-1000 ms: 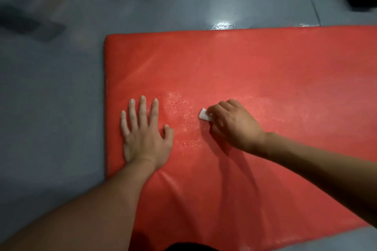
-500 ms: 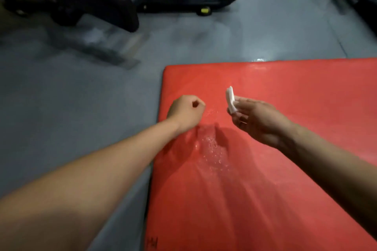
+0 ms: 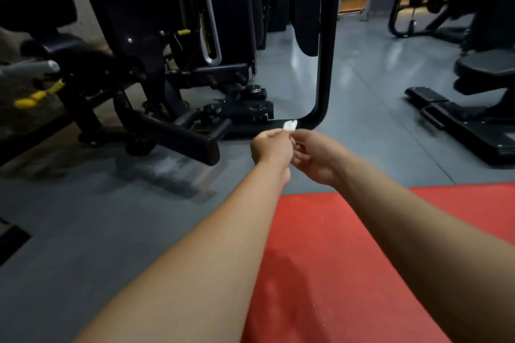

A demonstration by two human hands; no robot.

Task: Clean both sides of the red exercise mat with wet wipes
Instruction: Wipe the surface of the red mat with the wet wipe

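You are looking across a grey gym floor, smooth and faintly glossy, with pale seams running through it and light reflecting off it further back. Black weight machines crowd the left and far side: a padded machine with bolted plates, yellow adjustment tabs and a thick rectangular foot that reaches out over the floor toward you, and a curved black tube frame that drops straight down and bends at its base just behind your hands. To the right stands another black machine with a flat seat and a long low base plate. The red exercise mat lies flat on the floor at the lower right, its surface finely pebbled and matte, its far edge running straight across under your forearms and its left edge slanting down toward the bottom of the view. Your hands meet in the air beyond the mat's far edge, above bare floor. Your left hand is curled with its fingertips pinching a small white wet wipe, crumpled and folded, and your right hand pinches the same wipe from the other side. Open grey floor stretches to the left of the mat and between the machines
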